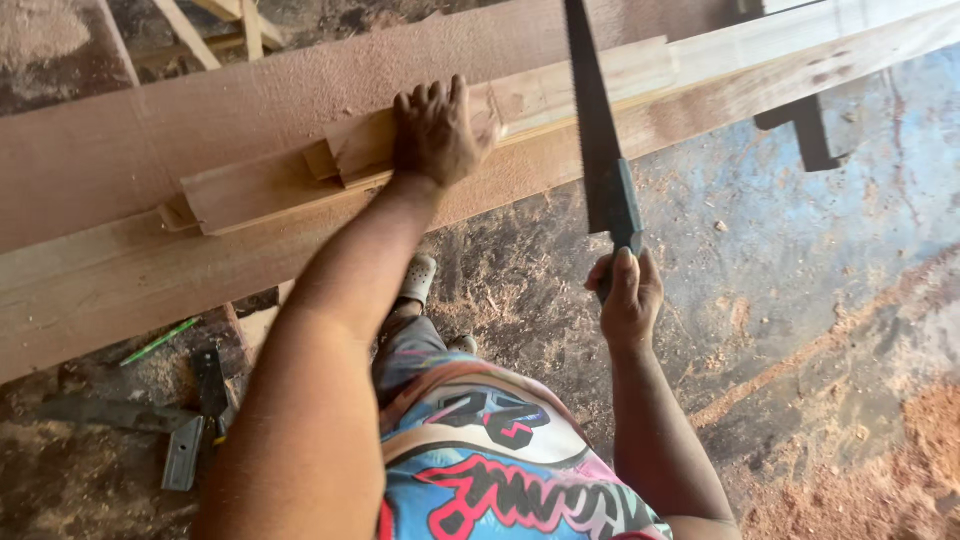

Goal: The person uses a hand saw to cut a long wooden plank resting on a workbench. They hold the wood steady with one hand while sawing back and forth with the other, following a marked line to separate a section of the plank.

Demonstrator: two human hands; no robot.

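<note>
My left hand (438,130) presses flat on a short wooden piece (360,150) that lies on a long plank (120,270) running across the view. My right hand (626,292) grips the dark handle of a handsaw (600,140). The saw's blade points up and away, crossing the wooden pieces to the right of my left hand. A second, lighter strip of wood (560,90) lies under the blade. My foot in a light sandal (418,280) stands below the plank.
A wide reddish board (150,130) lies behind the plank. Sawdust covers the blue-stained floor (800,260). On the ground at lower left lie a green pencil-like stick (158,342) and a metal square tool (195,430).
</note>
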